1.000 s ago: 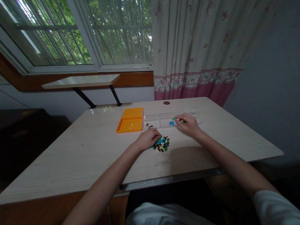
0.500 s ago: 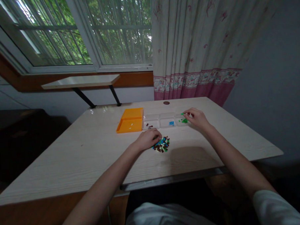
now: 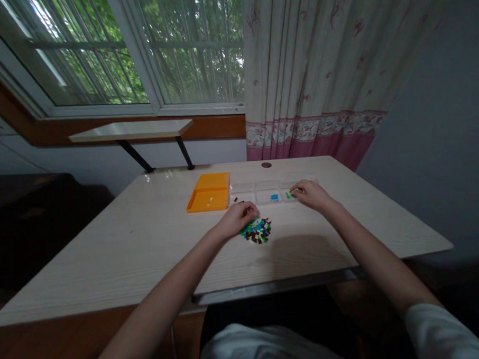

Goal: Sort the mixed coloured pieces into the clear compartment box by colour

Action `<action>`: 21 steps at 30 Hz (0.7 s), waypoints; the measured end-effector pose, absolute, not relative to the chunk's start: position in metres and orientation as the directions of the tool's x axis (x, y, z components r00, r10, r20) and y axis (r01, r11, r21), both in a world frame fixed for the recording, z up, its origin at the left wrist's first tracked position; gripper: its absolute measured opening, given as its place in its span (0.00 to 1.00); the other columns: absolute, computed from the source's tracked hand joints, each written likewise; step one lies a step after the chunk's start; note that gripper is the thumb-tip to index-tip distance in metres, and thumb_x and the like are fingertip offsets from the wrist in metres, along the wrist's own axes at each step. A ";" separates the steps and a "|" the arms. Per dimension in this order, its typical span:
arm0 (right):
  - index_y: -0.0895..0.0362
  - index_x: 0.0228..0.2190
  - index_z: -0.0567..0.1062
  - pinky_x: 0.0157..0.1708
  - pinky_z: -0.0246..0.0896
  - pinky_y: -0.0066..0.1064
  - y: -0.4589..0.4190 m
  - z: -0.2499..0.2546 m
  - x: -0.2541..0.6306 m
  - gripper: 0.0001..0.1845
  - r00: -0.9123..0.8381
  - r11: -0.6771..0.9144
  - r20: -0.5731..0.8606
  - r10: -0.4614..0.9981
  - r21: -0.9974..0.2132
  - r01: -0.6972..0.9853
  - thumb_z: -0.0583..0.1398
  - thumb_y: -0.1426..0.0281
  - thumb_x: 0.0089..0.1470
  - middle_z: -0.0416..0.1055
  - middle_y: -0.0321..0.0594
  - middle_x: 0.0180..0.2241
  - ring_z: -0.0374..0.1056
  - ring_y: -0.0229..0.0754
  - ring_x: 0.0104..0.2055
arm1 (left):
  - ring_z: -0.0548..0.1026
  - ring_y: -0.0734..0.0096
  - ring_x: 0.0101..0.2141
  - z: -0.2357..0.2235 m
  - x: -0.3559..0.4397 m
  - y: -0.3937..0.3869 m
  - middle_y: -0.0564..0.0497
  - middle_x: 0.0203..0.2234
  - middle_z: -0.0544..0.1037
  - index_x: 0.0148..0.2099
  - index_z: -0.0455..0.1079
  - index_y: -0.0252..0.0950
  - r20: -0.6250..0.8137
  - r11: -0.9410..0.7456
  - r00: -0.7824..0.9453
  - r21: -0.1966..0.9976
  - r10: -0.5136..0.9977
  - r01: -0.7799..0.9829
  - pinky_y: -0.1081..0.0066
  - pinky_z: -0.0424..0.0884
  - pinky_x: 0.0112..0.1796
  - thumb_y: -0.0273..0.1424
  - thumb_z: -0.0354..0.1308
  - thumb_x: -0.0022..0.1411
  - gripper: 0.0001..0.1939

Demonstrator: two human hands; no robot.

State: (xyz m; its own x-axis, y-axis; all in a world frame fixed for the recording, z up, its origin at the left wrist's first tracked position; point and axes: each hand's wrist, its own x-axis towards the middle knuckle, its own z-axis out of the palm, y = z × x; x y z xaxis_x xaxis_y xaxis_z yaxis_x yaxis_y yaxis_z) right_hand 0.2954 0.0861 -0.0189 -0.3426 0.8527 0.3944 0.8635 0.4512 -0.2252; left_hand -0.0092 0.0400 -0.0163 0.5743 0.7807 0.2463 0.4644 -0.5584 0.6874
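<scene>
My left hand (image 3: 238, 218) is at the left edge of a mixed pile of small plastic pieces (image 3: 258, 231), coloured brown, blue, green and pale. Its fingers are curled together, and anything between them is too small to make out. To the right, my right hand (image 3: 310, 194) reaches over the end compartment of a clear divided tray (image 3: 267, 186). Thumb and fingertips are pinched just by the small green pieces (image 3: 290, 195) there; whether one is between them is hidden. Blue pieces (image 3: 274, 197) lie in the middle compartment. Brown pieces (image 3: 236, 200) in the left one are partly covered by my left hand.
An open orange case (image 3: 208, 194) with a few pale pieces inside stands left of the tray. A raised shelf (image 3: 132, 130) on black legs is at the back left of the wooden table (image 3: 147, 257). Behind the table hangs a curtain (image 3: 311, 91).
My right hand has come down from above the tray's back edge to the green pieces, and the green piece at its fingertips no longer shows apart. My left hand has lifted slightly from the pile.
</scene>
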 end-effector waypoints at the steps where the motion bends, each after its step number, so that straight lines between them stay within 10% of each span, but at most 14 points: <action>1: 0.56 0.33 0.77 0.30 0.56 0.27 0.084 -0.018 0.293 0.09 -0.344 0.461 0.409 0.845 -0.232 0.857 0.57 0.69 0.51 0.71 0.40 0.28 0.65 0.38 0.29 | 0.64 0.77 0.24 -0.017 -0.009 0.040 0.52 0.25 0.71 0.36 0.69 0.31 0.243 -0.531 0.552 0.717 0.798 0.452 0.77 0.59 0.26 0.30 0.52 0.57 0.09; 21: 0.56 0.31 0.75 0.30 0.57 0.25 0.028 -0.023 0.199 0.10 -0.521 0.770 0.588 0.619 -0.323 0.551 0.59 0.63 0.52 0.70 0.38 0.25 0.65 0.35 0.28 | 0.58 0.81 0.20 -0.016 -0.004 0.036 0.57 0.17 0.62 0.32 0.70 0.29 0.264 -0.451 0.499 0.840 0.825 0.302 0.79 0.55 0.22 0.32 0.58 0.51 0.09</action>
State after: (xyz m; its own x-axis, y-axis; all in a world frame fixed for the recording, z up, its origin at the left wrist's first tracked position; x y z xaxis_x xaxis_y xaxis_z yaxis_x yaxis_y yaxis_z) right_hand 0.1985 0.0284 -0.0225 -0.5208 0.6192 0.5876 0.5509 0.7696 -0.3228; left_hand -0.0038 0.0362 -0.0163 0.4995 0.8251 0.2639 0.3017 -0.4513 0.8399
